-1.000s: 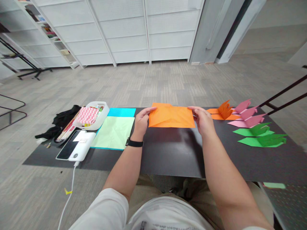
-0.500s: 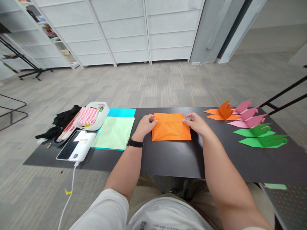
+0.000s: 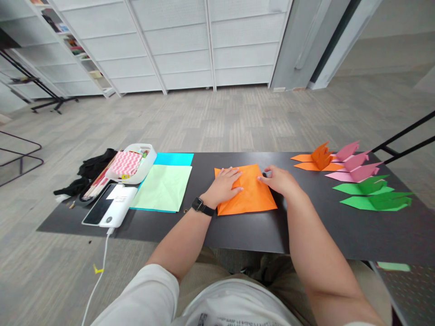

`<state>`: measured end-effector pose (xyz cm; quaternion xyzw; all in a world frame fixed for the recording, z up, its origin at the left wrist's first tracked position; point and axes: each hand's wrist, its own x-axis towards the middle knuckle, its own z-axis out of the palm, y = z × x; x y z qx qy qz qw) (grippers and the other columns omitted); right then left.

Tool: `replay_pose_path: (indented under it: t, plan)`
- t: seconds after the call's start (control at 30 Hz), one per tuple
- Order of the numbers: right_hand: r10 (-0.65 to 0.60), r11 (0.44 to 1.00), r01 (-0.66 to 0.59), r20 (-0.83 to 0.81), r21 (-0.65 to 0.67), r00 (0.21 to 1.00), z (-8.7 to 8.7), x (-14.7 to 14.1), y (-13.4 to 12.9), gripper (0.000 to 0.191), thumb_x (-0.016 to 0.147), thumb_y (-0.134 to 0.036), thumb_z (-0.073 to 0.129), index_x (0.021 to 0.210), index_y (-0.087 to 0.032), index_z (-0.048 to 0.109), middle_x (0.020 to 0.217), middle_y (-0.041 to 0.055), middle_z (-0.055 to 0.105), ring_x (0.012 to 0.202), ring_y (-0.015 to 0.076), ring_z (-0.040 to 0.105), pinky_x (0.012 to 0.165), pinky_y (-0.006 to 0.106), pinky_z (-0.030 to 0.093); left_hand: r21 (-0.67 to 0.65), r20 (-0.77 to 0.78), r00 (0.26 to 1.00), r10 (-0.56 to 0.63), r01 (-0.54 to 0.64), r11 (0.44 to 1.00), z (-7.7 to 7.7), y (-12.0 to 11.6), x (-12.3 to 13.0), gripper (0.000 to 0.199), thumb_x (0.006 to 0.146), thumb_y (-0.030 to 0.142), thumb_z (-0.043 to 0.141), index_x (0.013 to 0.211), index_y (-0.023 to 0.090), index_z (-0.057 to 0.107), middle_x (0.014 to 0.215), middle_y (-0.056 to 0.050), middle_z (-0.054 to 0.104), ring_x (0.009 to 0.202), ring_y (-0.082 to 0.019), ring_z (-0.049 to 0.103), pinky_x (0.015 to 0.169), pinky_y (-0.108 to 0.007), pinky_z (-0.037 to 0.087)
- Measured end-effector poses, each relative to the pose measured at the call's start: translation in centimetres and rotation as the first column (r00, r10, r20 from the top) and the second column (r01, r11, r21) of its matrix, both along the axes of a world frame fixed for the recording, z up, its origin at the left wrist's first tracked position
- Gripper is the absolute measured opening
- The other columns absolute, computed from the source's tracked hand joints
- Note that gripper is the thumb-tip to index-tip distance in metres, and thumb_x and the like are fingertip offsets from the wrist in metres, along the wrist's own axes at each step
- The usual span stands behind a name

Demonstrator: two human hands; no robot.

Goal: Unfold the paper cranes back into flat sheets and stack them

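Observation:
An orange paper sheet (image 3: 253,194) lies on the dark table in front of me, slightly turned. My left hand (image 3: 226,185) rests on its left part with fingers spread and palm down. At the sheet's upper right edge is my right hand (image 3: 277,179), its thumb on the paper and its index finger curled near it; a small gap shows between the two fingers. A dark watch is on my left wrist.
Light green sheets (image 3: 165,185) lie over blue paper (image 3: 175,159) on the left. Beyond them are a white box (image 3: 147,163), a phone (image 3: 98,206) and a white power bank (image 3: 117,208). Folded orange (image 3: 321,158), pink (image 3: 360,172) and green paper figures (image 3: 380,201) stand right.
My left hand has moved from the sheet's left edge onto its surface and spread flat. The orange sheet has turned and now reaches nearer to me. My right hand remains by its right side.

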<state>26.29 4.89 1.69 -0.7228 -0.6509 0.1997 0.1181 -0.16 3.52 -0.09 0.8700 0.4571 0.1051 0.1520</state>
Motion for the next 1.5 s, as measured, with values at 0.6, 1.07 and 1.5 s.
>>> replay_pose_path:
  t: [0.6, 1.07, 1.5]
  plan:
    - [0.442, 0.856, -0.48, 0.21, 0.189, 0.872, -4.4, -5.3, -1.6, 0.062, 0.108, -0.038, 0.041, 0.167, -0.02, 0.043, 0.174, 0.0137, 0.039, 0.161, 0.0333, 0.038, 0.133, 0.061, 0.025, 0.099, -0.065, 0.992, 0.112, -0.106, 0.989, -1.6, -1.0, 1.5, 0.066, 0.111, 0.052, 0.032, 0.167, 0.019, 0.04, 0.178, -0.012, 0.03, 0.168, -0.04, 0.019, 0.136, -0.067, 0.013]
    - [0.315, 0.882, -0.399, 0.317, 0.252, 0.895, -2.7, -1.0, -2.0, 0.066, 0.11, -0.049, 0.031, 0.17, -0.021, 0.037, 0.178, 0.0121, 0.032, 0.166, 0.0346, 0.024, 0.134, 0.067, 0.012, 0.118, -0.071, 0.99, 0.121, -0.112, 0.987, -2.2, -0.9, 1.9, 0.07, 0.108, 0.057, 0.036, 0.167, 0.021, 0.041, 0.179, -0.012, 0.027, 0.167, -0.044, 0.019, 0.135, -0.068, 0.011]
    - [0.406, 0.882, -0.46, 0.333, 0.101, 0.851, -3.5, -2.4, -3.0, 0.07, 0.11, -0.06, 0.025, 0.172, -0.029, 0.03, 0.181, 0.0085, 0.023, 0.167, 0.0355, 0.023, 0.128, 0.08, 0.004, 0.118, -0.092, 0.894, 0.439, -0.428, 0.896, -1.3, 3.0, -4.9, 0.072, 0.107, 0.053, 0.038, 0.165, 0.011, 0.041, 0.174, -0.023, 0.035, 0.164, -0.044, 0.03, 0.131, -0.072, 0.013]
